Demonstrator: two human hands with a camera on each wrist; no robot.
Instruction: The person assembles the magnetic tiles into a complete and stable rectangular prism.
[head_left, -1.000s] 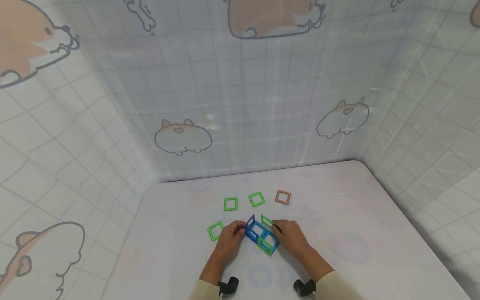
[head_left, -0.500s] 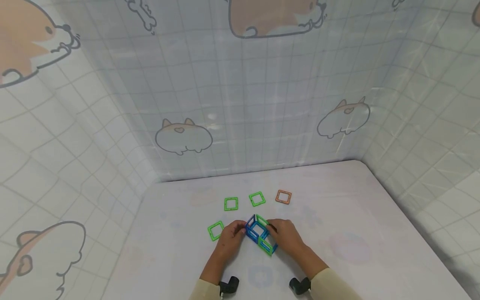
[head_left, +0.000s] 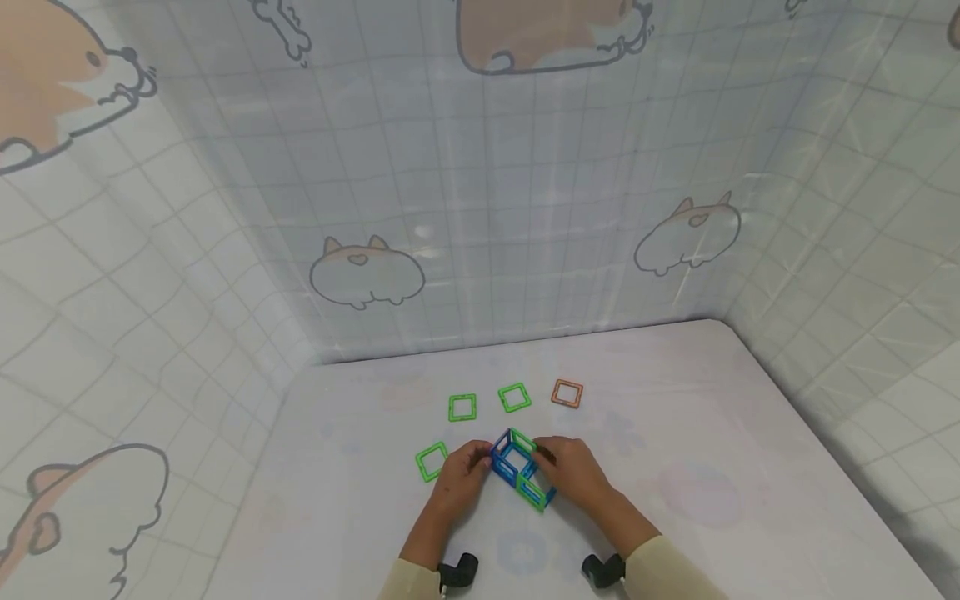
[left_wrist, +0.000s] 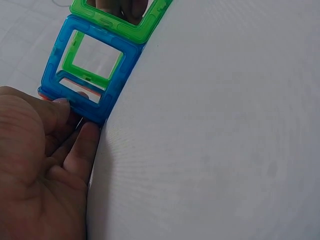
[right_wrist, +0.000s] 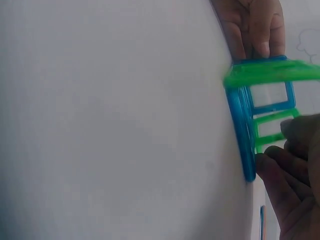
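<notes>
Both hands pinch the blue-green tile frame [head_left: 521, 468] — left hand [head_left: 459, 477] at 9 o'clock, right hand [head_left: 576, 473] at 3 — fingers curled.

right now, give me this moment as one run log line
left hand: holds blue tile | right hand: holds green tile | loose: three green tiles, one orange tile | surface: table
</notes>
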